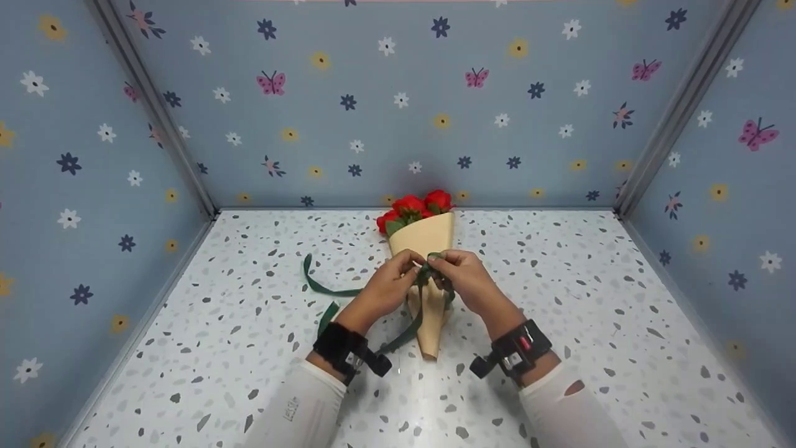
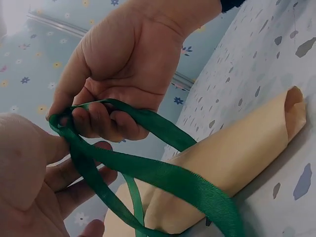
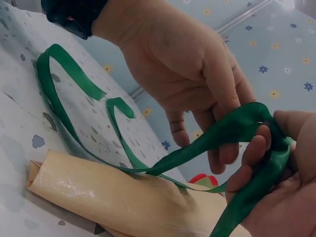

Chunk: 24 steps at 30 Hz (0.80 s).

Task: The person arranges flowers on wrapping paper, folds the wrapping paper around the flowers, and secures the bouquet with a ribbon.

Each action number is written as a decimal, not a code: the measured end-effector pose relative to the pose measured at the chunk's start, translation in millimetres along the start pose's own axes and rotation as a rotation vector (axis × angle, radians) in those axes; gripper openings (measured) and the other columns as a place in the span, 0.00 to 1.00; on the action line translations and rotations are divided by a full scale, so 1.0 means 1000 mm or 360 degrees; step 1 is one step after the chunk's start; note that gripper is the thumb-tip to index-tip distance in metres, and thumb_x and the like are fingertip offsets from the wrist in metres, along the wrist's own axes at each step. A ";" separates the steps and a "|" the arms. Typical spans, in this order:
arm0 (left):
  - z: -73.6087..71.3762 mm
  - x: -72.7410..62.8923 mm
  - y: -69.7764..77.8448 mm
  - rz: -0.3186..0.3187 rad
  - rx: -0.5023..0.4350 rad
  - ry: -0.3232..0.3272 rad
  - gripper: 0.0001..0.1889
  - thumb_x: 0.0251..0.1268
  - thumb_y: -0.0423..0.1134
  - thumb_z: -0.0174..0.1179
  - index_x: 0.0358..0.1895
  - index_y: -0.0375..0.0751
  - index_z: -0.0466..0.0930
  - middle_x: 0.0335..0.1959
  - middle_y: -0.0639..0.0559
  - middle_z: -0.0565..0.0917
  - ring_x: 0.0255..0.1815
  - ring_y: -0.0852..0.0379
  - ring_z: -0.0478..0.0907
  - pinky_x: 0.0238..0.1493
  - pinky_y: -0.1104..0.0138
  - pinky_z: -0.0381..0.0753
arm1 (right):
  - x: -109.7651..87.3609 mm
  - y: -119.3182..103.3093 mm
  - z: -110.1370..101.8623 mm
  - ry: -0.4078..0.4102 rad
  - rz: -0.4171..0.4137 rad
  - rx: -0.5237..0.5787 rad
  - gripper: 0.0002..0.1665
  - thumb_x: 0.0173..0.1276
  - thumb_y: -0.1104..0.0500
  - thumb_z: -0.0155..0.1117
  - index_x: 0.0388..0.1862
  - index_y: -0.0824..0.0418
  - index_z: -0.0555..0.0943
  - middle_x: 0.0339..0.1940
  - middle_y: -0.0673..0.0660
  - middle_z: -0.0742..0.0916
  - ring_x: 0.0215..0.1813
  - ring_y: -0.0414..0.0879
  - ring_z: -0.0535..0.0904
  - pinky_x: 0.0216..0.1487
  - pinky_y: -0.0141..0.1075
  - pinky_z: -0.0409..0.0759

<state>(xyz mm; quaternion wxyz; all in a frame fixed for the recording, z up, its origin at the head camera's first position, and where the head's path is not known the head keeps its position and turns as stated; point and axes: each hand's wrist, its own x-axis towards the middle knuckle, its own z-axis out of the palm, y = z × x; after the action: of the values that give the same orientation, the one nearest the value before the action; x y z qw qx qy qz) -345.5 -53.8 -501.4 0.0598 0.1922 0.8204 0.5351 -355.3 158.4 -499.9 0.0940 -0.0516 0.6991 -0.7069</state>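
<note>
A bouquet of red roses (image 1: 410,205) in tan wrapping paper (image 1: 424,235) lies on the tabletop, blooms toward the back wall. Over its narrower part, both hands meet at a green ribbon (image 1: 333,291) that passes around the paper. My right hand (image 1: 469,277) pinches a looped, knotted part of the ribbon, its other fingers curled by the strand in the left wrist view. My left hand (image 1: 390,280) is close against the same loop. In the right wrist view its fingers (image 3: 229,153) are spread and loosely extended behind the ribbon (image 3: 197,143).
Long ribbon tails trail left across the speckled white tabletop (image 1: 249,361). A blue flower-and-butterfly back wall (image 1: 429,143) stands right behind the roses, with matching side walls left and right. Black straps (image 1: 345,348) with small cameras sit on both wrists.
</note>
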 end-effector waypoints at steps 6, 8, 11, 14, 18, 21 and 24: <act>0.002 0.002 -0.001 0.0018 0.0030 0.0144 0.09 0.89 0.41 0.59 0.61 0.46 0.85 0.53 0.46 0.90 0.60 0.48 0.86 0.63 0.51 0.83 | 0.000 0.001 -0.002 0.0025 -0.0009 -0.0087 0.06 0.85 0.60 0.69 0.48 0.61 0.90 0.34 0.50 0.86 0.37 0.43 0.82 0.41 0.35 0.83; 0.002 0.002 -0.001 0.0015 0.0001 0.0154 0.09 0.90 0.42 0.60 0.60 0.45 0.85 0.52 0.47 0.90 0.58 0.51 0.86 0.62 0.53 0.84 | 0.002 0.002 -0.002 0.0030 -0.0015 -0.0104 0.08 0.86 0.59 0.68 0.50 0.61 0.90 0.34 0.50 0.87 0.37 0.43 0.83 0.41 0.35 0.84; 0.002 0.002 -0.001 -0.0005 -0.0116 0.0162 0.12 0.93 0.42 0.55 0.58 0.42 0.86 0.52 0.47 0.89 0.55 0.52 0.84 0.61 0.55 0.85 | 0.002 0.002 -0.002 0.0038 -0.0014 -0.0101 0.12 0.89 0.55 0.66 0.48 0.61 0.90 0.33 0.50 0.87 0.36 0.42 0.83 0.40 0.34 0.84; 0.002 0.001 -0.001 -0.0009 -0.0198 0.0163 0.14 0.94 0.44 0.54 0.56 0.40 0.87 0.51 0.47 0.88 0.54 0.54 0.82 0.61 0.58 0.83 | 0.003 0.002 -0.003 0.0028 -0.0011 -0.0065 0.16 0.91 0.52 0.63 0.44 0.59 0.89 0.31 0.50 0.87 0.35 0.42 0.83 0.40 0.34 0.83; 0.004 0.001 -0.002 0.0054 -0.0170 0.0135 0.10 0.90 0.42 0.62 0.55 0.41 0.89 0.49 0.47 0.89 0.50 0.55 0.82 0.56 0.62 0.84 | 0.002 0.001 -0.002 0.0016 -0.0001 0.0002 0.19 0.92 0.51 0.61 0.39 0.57 0.88 0.30 0.50 0.87 0.34 0.43 0.82 0.40 0.35 0.82; 0.005 0.001 -0.002 0.0107 -0.0113 0.0154 0.07 0.84 0.38 0.68 0.54 0.42 0.91 0.47 0.47 0.89 0.46 0.55 0.81 0.50 0.65 0.83 | 0.002 0.001 -0.002 0.0030 -0.0003 0.0016 0.17 0.91 0.52 0.63 0.39 0.57 0.88 0.30 0.50 0.87 0.34 0.43 0.82 0.40 0.35 0.82; 0.005 0.001 -0.003 0.0152 -0.0045 0.0188 0.06 0.81 0.37 0.71 0.52 0.44 0.94 0.45 0.48 0.86 0.44 0.56 0.79 0.46 0.67 0.80 | 0.001 0.001 -0.003 0.0063 -0.0015 -0.0020 0.13 0.88 0.54 0.67 0.40 0.57 0.89 0.31 0.49 0.87 0.35 0.43 0.82 0.41 0.35 0.82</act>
<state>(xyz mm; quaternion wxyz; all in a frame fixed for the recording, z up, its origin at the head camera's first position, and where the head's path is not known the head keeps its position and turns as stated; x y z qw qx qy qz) -345.6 -50.0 -505.7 -0.0116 0.1984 0.8047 0.5594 -357.2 160.6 -500.6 0.0763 -0.0414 0.7051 -0.7038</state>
